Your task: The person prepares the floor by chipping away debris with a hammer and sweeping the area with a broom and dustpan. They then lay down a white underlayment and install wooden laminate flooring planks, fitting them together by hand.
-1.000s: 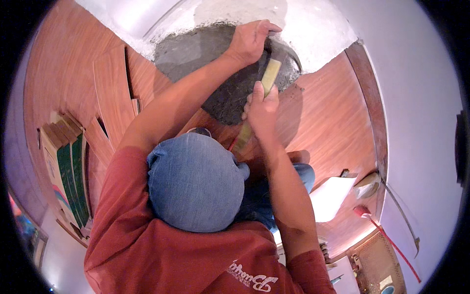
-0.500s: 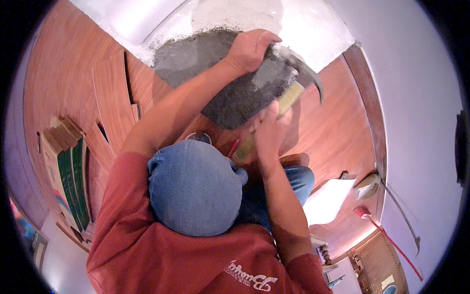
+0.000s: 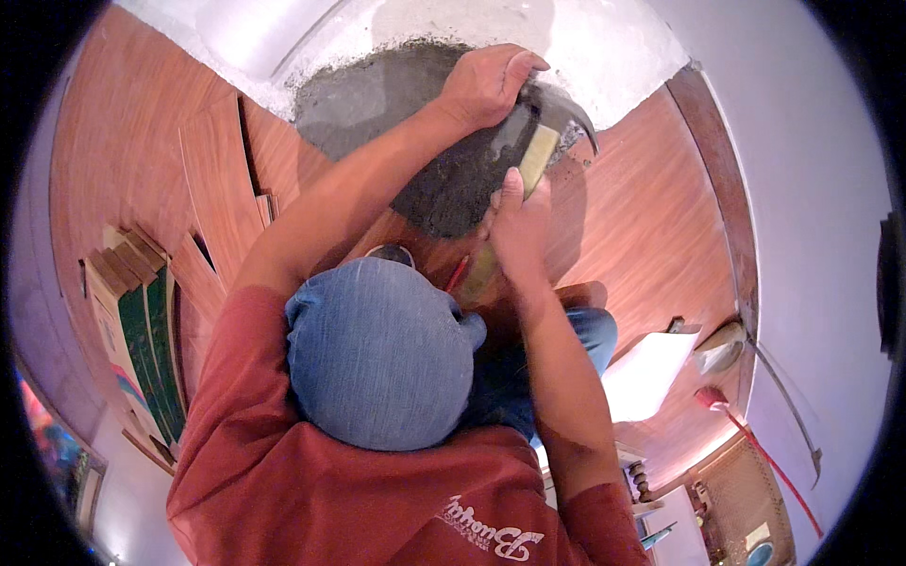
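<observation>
My right hand [image 3: 518,222] grips a claw hammer by its yellow handle [image 3: 539,156]. The steel hammer head is blurred, close below and right of my left hand [image 3: 488,87]. That left hand is closed over the far right part of a dark grey cement patch [image 3: 444,193]; whatever its curled fingers hold is mostly hidden, with only a dark narrow shape showing under them. Near my raised denim knee [image 3: 382,354] lie a red pencil-like stick [image 3: 458,273] and a round cup-like container [image 3: 392,253], partly covered by the knee.
Wood-look planks [image 3: 212,160] cover the floor around the patch, some loose at the left. Green-sided boxes [image 3: 146,330] stand beside them. White sheet [image 3: 651,375], a shoe-like object [image 3: 721,347] and a red-handled brush [image 3: 713,399] lie at right, by the pale wall [image 3: 802,189].
The hammer and my right hand have moved away from me and slightly left, bringing the hammer head nearer my left hand. My left hand has barely moved.
</observation>
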Demonstrator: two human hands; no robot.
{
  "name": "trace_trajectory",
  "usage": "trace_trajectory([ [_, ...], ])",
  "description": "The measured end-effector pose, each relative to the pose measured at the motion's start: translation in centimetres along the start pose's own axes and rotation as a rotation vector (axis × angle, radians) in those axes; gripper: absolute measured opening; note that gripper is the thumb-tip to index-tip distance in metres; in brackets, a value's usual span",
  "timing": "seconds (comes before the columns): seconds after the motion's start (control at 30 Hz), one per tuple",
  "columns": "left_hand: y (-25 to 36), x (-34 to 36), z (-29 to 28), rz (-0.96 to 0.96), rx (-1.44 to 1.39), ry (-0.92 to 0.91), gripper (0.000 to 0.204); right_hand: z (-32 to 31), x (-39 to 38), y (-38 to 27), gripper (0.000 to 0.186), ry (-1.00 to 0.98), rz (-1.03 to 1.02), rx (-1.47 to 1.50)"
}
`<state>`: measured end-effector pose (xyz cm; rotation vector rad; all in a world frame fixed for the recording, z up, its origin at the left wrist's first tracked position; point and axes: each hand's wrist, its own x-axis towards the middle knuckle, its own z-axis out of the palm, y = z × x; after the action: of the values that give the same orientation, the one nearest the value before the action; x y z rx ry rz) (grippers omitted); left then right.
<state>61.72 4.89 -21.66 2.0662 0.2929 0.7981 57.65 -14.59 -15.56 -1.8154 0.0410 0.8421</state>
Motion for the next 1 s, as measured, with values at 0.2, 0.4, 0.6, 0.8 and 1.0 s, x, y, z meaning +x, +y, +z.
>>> trace_trajectory([
  [0.2,0.2,-0.5,-0.3,-0.100,-0.045,-0.030,0.041,-1.4,-2.1,-1.5,0.023,0.045,0.069,0.169],
  [0.4,0.2,-0.4,-0.3,-0.049,-0.043,-0.034,0.040,-2.8,-3.0,2.1,0.023,0.054,-0.036,-0.024],
  [0.6,0.3,-1.0,-0.7,0.012,-0.045,-0.002,0.036,-0.7,-3.5,-1.3,0.023,-0.023,0.004,0.030],
  [0.8,1.1,-2.2,0.3,0.032,-0.033,0.095,0.035,-0.4,-2.8,-0.9,0.022,0.021,-0.045,-0.155],
  [1.0,1.2,-2.3,0.3,0.009,-0.079,0.112,0.034,-1.2,-2.7,-0.1,0.024,0.037,0.033,0.067],
])
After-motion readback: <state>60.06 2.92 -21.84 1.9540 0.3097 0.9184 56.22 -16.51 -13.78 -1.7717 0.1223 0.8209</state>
